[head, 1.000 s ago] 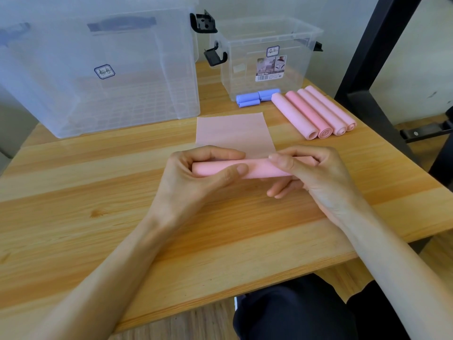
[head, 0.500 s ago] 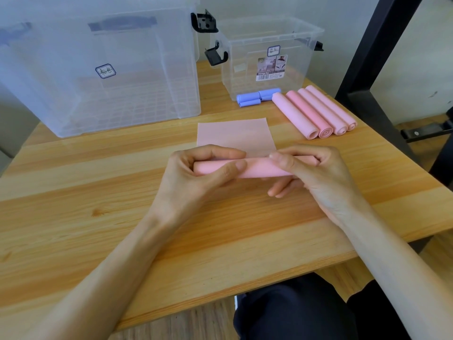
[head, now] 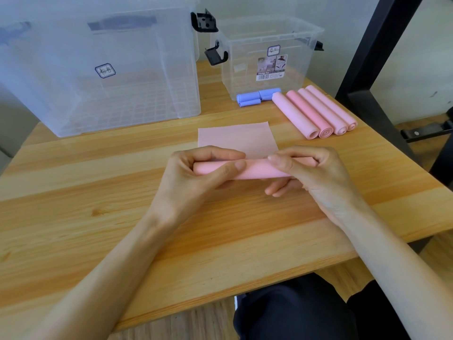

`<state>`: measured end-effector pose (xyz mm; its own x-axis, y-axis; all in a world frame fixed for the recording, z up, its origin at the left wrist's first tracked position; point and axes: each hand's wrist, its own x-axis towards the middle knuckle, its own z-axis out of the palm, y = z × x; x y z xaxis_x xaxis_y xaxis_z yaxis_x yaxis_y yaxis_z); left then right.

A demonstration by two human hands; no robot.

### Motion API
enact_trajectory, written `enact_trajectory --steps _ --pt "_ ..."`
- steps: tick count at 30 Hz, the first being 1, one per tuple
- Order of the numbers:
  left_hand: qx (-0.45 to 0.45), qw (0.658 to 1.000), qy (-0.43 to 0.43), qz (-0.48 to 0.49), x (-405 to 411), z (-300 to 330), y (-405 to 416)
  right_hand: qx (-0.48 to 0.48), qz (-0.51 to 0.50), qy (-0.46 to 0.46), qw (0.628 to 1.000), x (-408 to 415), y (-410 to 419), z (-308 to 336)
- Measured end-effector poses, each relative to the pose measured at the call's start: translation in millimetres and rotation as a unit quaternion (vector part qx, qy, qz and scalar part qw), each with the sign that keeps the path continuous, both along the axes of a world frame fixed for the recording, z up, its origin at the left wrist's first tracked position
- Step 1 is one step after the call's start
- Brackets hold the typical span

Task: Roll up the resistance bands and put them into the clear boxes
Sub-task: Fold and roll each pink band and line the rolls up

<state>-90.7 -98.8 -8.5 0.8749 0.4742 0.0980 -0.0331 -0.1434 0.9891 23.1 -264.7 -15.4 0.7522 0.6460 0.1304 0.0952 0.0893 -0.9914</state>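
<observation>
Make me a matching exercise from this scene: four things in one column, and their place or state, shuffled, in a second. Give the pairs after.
Things:
1. pink band
2. blue rolls
3. four pink rolls
4. large clear box

Place or state:
A. side by side on the table, right of the small box's front
B. half rolled, held by both hands
C. far left of the table
D. against the front of the small clear box

Pairs: 1-B, 2-D, 3-A, 4-C

Two clear boxes, four rolled pink bands, one half-rolled pink band, two blue rolls.
</observation>
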Motion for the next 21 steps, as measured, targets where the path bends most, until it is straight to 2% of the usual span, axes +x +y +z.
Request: enact_trajectory --steps 6,12,19,21 --pt "-0.023 1.0 0.008 0.01 0.8 -0.4 0.3 0.012 0.017 -0.016 1.0 -0.2 0.3 0.1" --pt "0.049 0.998 -0.013 -0.024 -1.7 -0.4 -0.6 0.011 -0.016 0.025 0.999 1.6 0.8 -0.7" --pt "-0.037 0.999 -0.003 0.0 0.9 0.0 -0.9 0.031 0.022 -0.01 0.999 -0.2 -0.6 1.3" --pt "-0.029 1.0 -0.01 0.002 0.4 -0.2 -0.9 0.033 0.019 -0.009 0.999 -0.5 -0.4 1.5"
